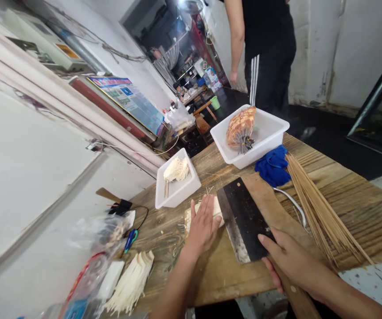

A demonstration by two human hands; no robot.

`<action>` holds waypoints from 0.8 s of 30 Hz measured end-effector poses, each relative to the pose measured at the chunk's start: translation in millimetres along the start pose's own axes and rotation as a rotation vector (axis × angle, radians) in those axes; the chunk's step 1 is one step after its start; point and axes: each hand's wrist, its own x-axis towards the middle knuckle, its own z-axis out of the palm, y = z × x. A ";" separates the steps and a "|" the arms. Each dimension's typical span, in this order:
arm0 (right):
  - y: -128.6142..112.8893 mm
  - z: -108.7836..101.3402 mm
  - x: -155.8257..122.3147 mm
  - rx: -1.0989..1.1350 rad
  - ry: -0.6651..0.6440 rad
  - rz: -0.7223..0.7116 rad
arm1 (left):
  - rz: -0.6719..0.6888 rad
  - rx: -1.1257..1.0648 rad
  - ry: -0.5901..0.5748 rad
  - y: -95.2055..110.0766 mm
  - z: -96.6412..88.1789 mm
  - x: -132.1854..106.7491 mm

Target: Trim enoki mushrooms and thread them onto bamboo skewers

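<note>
Currently I am pressing my left hand [203,226] flat, fingers straight and close together, on top of a pale, soft-looking block [216,207] that is lying on the rough wooden plank table [344,195]. My right hand [294,261] is wrapping round the brown wooden handle [298,302] of a dark rectangular steel cleaver [242,219], with the fingers reaching onto the heel of the blade. The block is sitting just left of the cleaver's bright edge, touching it or nearly so at the far corner. The blade's long axis is running from my right hand away and slightly left, alongside the block, so the left hand is the nearer one to it. My left palm is hiding most of the block, leaving only its ends showing, and I cannot tell what it is made of. The frame is cutting off the handle's butt, and whether the blade is lying flat or standing on its edge is hard to judge. Right of the cleaver are a crumpled blue cloth [272,166] and a fanned bundle of thin bamboo skewers [320,212]. Beyond are a small white plastic tub [174,200] of pale pieces and a larger white tub [244,158] holding skewered reddish meat [240,126]. A stack of pale strips [133,281] is lying at the near left edge, and a person in black clothes [267,44] is standing past the table.
</note>
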 end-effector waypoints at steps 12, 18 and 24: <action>-4.1 0.9 -3.3 -0.005 -0.001 0.051 | -0.003 -0.069 -0.006 -3.2 2.2 -2.0; 0.2 2.0 -0.7 -0.043 -0.013 -0.003 | -0.028 -0.083 0.000 0.3 1.3 0.4; 0.7 4.7 -0.4 -0.032 0.005 0.015 | -0.048 -0.100 0.000 1.4 2.7 1.9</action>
